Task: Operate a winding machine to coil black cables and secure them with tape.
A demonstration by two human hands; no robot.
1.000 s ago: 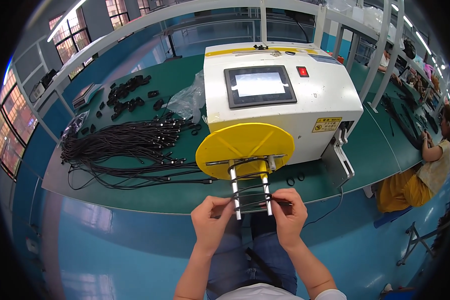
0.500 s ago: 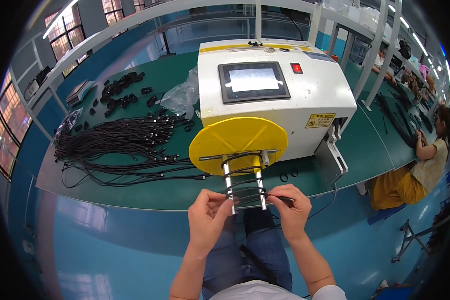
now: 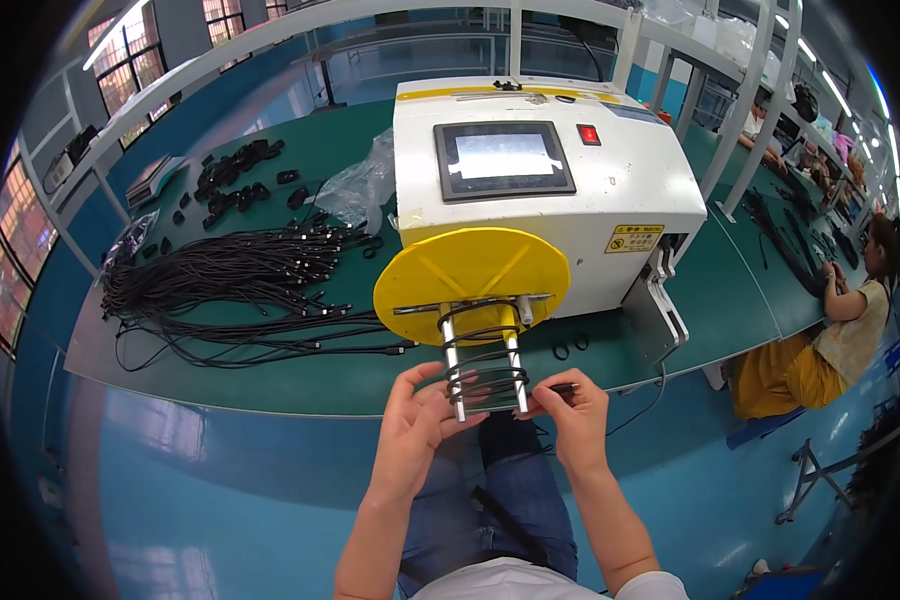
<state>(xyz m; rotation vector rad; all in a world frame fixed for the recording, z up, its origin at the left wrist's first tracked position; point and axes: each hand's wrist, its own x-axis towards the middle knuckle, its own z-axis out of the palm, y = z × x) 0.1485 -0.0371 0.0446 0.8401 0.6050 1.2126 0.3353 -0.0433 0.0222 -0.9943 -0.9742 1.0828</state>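
Note:
A black cable point(image 3: 485, 378) is looped around two metal posts point(image 3: 452, 352) that stick out toward me from a yellow disc point(image 3: 415, 275). Its loops lie closer together near the posts' free ends and wider apart near the disc. My left hand point(image 3: 410, 425) is beside the left post with fingers spread, some reaching behind or under the loops; whether they touch the cable is hard to tell. Right of the other post, my right hand point(image 3: 577, 415) pinches the cable's end between thumb and fingers. The disc is mounted on a white winding machine point(image 3: 590, 200).
On the green table point(image 3: 350, 385), a big bundle of black cables point(image 3: 230, 275) lies left of the machine. Small black parts point(image 3: 240, 170) and a clear plastic bag point(image 3: 360, 190) lie behind it. Two black rings point(image 3: 561, 351) lie right of the disc. Another person point(image 3: 845, 320) sits far right.
My left hand's fingers have loosened from a pinch at the coil and spread apart. The right hand keeps its pinch on the cable end. The whole view has shifted slightly.

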